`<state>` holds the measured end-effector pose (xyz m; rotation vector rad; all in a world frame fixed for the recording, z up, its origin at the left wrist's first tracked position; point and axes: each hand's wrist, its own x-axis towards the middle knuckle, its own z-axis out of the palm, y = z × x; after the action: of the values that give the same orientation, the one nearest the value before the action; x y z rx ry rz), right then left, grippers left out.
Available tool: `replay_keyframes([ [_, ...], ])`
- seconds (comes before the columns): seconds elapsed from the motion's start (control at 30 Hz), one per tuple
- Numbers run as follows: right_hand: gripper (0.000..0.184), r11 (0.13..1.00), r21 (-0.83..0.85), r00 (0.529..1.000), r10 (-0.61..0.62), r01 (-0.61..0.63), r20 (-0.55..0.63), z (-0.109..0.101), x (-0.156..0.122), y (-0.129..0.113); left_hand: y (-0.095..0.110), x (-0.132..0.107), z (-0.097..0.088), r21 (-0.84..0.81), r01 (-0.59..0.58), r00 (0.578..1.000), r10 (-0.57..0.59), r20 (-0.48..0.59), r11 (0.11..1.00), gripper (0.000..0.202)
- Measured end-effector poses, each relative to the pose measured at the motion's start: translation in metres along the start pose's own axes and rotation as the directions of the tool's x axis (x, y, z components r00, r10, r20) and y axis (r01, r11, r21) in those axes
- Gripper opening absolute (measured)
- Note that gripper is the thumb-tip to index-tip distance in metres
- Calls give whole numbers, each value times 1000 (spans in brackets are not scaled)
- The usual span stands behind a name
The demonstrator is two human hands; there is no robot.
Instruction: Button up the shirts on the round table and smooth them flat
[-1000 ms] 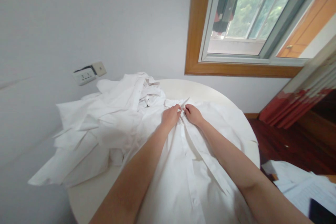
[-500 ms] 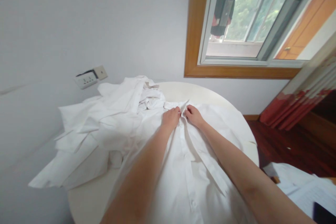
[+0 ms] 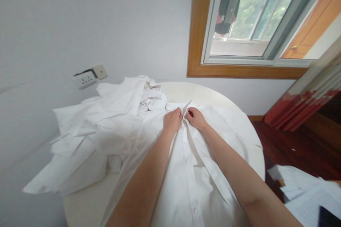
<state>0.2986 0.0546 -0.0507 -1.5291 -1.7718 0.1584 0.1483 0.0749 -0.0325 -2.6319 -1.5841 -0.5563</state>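
Observation:
A white button-up shirt [image 3: 178, 181] lies spread over a round cream table [image 3: 183, 91], its collar toward the wall. My left hand [image 3: 173, 120] pinches the button strip just below the collar. Close beside it, my right hand [image 3: 195, 117] has its fingers closed on the facing front edge of the same shirt. Below the hands the two front edges hang apart, with buttons [image 3: 195, 212] showing along the left strip. Whatever lies between the fingertips is too small to make out.
Crumpled white garments [image 3: 106, 124] are heaped on the table's left side, against the wall with a socket [image 3: 84, 79]. A wood-framed window [image 3: 195, 42] is ahead. At lower right are papers [image 3: 314, 202], a dark flat object [image 3: 329, 217] and a curtain [image 3: 290, 108].
Both hands stay at the shirt's upper front, with the fingertips slightly closer together. The view has shifted a little; the shirt lies much as before.

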Motion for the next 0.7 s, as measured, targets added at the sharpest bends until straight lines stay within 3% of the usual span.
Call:
replay_keyframes([
  [0.37,13,999,45,999,15,-16,31,-1,-1,0,1,-1,-2,-10,45,999,-44,14,999,28],
  [0.53,16,999,43,1000,5,-5,15,-2,-1,1,-3,1,-1,-39,86,994,-88,-66,996,31],
  [0.7,15,997,71,1000,-2,4,-18,-3,0,-3,-10,6,1,-175,113,988,-129,-82,978,32],
])
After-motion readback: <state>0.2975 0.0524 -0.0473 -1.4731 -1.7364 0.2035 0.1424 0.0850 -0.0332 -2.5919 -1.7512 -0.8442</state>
